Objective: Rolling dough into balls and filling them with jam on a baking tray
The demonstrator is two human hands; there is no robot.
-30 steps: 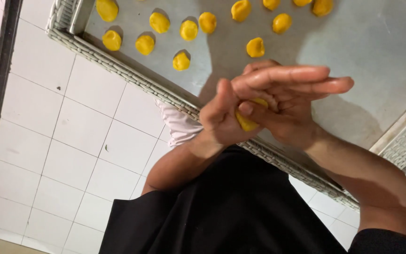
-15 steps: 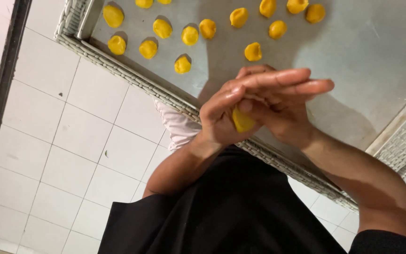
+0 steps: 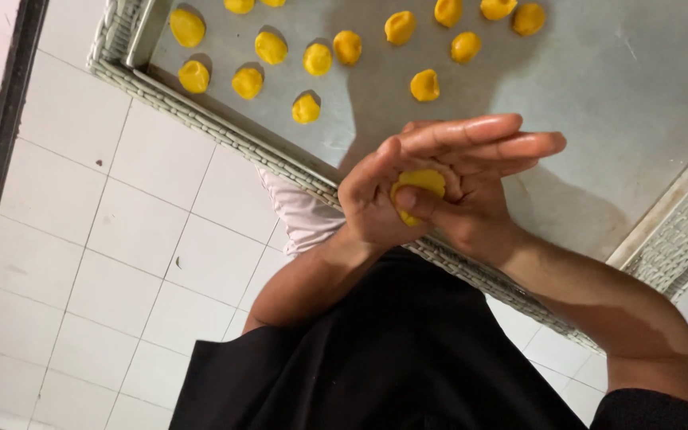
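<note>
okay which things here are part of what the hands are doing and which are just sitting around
In use:
left hand
right hand
yellow dough piece pressed between the palms
metal tray
shaped yellow balls lined up on the tray

Just lying about:
white cloth below the tray edge
wicker table edge
white tiled floor

Small yellow dough ball (image 3: 417, 189), pressed between both flat palms.

No packages, labels, signs or screens show anywhere in this view.
</note>
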